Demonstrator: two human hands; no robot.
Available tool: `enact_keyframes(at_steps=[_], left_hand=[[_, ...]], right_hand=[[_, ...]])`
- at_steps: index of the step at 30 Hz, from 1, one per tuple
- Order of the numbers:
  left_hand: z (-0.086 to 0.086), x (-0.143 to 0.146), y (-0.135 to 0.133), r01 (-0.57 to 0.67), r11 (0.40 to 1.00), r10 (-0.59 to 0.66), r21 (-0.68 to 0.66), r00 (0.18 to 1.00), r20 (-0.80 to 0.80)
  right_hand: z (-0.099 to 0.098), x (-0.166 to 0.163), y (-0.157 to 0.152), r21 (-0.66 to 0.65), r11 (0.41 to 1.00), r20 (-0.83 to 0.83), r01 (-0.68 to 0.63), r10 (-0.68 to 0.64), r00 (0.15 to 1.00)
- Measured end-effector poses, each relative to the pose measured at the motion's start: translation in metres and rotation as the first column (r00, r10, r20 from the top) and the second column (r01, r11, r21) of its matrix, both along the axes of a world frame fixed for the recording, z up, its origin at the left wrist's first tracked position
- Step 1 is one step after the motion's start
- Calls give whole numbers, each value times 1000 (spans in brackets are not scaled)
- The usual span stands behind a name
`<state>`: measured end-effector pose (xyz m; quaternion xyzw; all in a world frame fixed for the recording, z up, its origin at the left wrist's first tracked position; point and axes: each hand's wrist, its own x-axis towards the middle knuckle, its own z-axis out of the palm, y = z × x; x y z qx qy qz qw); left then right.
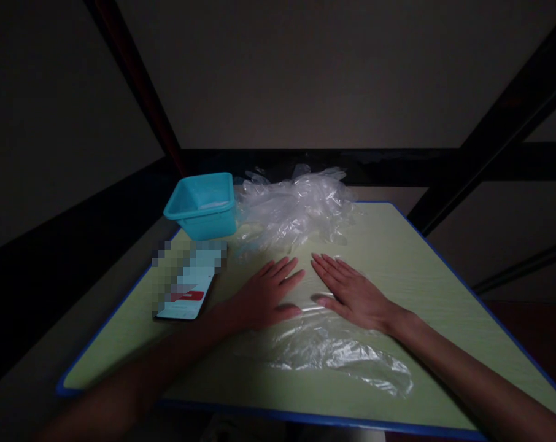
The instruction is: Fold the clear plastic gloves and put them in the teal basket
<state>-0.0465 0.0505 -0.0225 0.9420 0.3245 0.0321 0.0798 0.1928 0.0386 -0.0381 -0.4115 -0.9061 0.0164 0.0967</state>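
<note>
A clear plastic glove (337, 353) lies spread on the table in front of me, thin and wrinkled toward its near edge. My left hand (271, 291) rests palm down on its left part, fingers apart. From the other side my right hand (351, 291) presses flat on it, fingers stretched out and thumb apart. Both palms are hidden, and neither hand grips anything. Just beyond the fingertips sits a loose heap of clear plastic gloves (301, 202).
A turquoise plastic basket (204, 215) with something white inside stands at the back left. Nearer me lies a lit phone (186, 301), partly blurred out. The pale yellow-green table (425, 307) has a blue edge. Dark beams and a wall rise behind it.
</note>
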Motion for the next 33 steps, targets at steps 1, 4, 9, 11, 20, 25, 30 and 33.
enact_keyframes(at_steps=[1,4,9,11,20,25,30,33], left_hand=[[0,-1,0,3,1000,-3,-2,1000,5],[-2,-7,0,9,1000,-8,-5,1000,28],[-5,-18,2,-11,1000,11,-4,999,44],[-5,-19,0,-21,1000,20,5,997,79],[6,7,-31,65,998,-61,-9,968,244],[7,19,-43,85,996,-76,-27,969,236],[0,17,-42,43,998,-35,-50,986,163],[-3,11,-43,67,995,-58,-67,990,130]], right_hand=[[0,0,0,0,1000,3,3,-3,1000],[0,0,0,8,1000,-4,10,-10,1000],[1,1,0,1,1000,-3,7,-7,1000],[2,4,2,-20,1000,0,-5,5,1000],[20,37,18,-101,994,-66,29,-36,997],[43,17,-4,-141,990,-106,-5,-10,994],[42,-11,-33,-199,975,-42,-98,91,995],[33,-12,-43,-196,977,-60,-87,77,995]])
